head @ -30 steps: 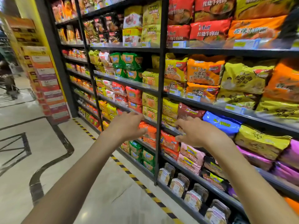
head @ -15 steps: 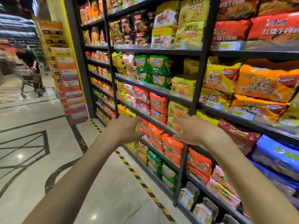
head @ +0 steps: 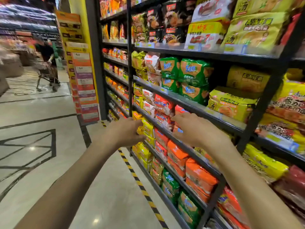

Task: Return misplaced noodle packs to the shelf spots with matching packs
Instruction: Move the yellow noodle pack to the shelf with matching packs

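Two slim forearms are shown, both left uncovered along the whole visible length, from the lower edge up to the wrists. The bare left hand (head: 125, 132) and the bare right hand (head: 196, 129) are seen uncovered too, their outlines being slightly blurred.

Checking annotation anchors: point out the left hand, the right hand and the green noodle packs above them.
left hand (head: 126, 132): head view, back of the hand.
right hand (head: 197, 129): head view, back of the hand.
green noodle packs (head: 192, 71): head view, front face of the upper right pack.
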Motion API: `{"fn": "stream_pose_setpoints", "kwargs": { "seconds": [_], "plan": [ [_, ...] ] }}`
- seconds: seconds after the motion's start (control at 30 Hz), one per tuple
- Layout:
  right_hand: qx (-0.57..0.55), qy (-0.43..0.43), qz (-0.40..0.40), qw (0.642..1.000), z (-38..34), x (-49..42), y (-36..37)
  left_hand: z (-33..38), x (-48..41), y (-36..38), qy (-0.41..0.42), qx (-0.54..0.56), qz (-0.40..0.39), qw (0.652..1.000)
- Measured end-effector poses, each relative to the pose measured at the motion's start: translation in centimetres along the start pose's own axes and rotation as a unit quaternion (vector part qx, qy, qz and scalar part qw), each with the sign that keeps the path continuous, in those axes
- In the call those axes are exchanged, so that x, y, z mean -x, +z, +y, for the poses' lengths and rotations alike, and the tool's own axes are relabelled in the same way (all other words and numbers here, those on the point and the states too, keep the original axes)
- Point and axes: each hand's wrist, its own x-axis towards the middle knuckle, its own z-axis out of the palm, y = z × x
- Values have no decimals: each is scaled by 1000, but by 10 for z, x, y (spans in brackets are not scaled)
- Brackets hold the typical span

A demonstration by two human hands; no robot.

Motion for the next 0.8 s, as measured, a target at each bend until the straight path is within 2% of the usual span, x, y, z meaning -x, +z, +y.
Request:
{"fn": "stream_pose_setpoints", "kwargs": {
  "seconds": [0.33,0.8],
  "plan": [
    [20,-45,28,998,-66,-172,26,-132,-110,5,-14,-1,35,999],
    [8,-11,37,999,-139,-427,43,-320,-307,16,14,-23,64,998]
  ]
}}
